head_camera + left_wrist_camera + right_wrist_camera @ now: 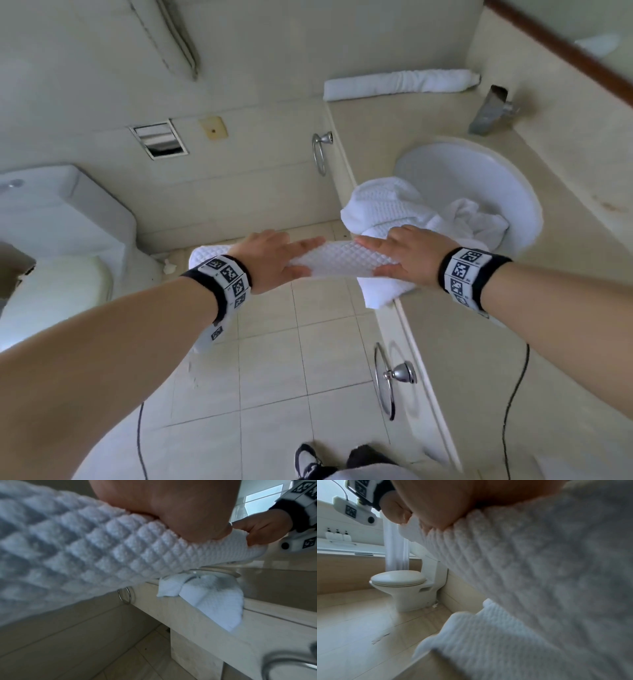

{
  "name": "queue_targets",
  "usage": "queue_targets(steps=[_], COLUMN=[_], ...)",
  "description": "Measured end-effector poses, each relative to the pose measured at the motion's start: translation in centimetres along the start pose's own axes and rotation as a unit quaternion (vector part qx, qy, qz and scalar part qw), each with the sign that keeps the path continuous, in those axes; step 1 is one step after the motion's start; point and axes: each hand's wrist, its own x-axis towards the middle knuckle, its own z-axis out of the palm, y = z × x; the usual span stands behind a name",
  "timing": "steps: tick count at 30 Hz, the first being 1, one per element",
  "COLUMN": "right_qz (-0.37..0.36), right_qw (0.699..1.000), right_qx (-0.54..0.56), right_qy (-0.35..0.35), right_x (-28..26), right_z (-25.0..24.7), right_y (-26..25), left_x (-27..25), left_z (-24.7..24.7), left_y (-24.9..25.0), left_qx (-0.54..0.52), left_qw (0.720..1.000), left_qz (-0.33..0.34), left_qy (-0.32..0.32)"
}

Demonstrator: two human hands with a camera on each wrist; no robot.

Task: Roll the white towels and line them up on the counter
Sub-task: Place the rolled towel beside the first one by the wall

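Note:
A white waffle towel (342, 262) is held in the air over the floor, just left of the counter (513, 308). My left hand (284, 257) pinches its left part, fingers flat on top and thumb beneath. My right hand (394, 255) pinches its right part the same way. One end hangs below my left wrist. The left wrist view shows the towel (85, 547) under my left hand (171, 507), and the right wrist view shows the towel (539, 561) under my right hand (445, 500). A rolled towel (397, 84) lies at the counter's far end. Loose white towels (411, 212) are heaped at the sink (496, 171).
A faucet (489, 109) stands behind the sink. Two chrome towel rings (320, 154) (387, 377) hang on the wall and the counter front. A toilet (51, 222) stands at the left on the tiled floor. A black cable (513, 394) trails over the near counter.

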Motion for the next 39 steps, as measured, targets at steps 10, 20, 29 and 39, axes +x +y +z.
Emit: queue_targets(steps=[10, 20, 29, 39], right_qz=[0.065, 0.115, 0.185, 0.229], right_qw=[0.991, 0.983, 0.977, 0.969], right_qx=[-0.1, -0.133, -0.081, -0.023], right_qy=[0.066, 0.055, -0.07, -0.086], right_x=[10.3, 29.9, 39.7, 43.1], right_z=[-10.5, -12.4, -8.9, -8.4], right_y=[9.9, 32.8, 50.8, 56.3], left_x=[13.6, 43.3, 66.6, 73.0], left_z=[-10.2, -14.4, -13.4, -12.0], left_y=[-7.6, -16.7, -17.1, -17.0], left_qx=[0.048, 0.061, 0.119, 0.115], left_qw=[0.993, 0.994, 0.99, 0.991], left_qz=[0.012, 0.017, 0.062, 0.034], left_qy=[0.106, 0.094, 0.045, 0.061])
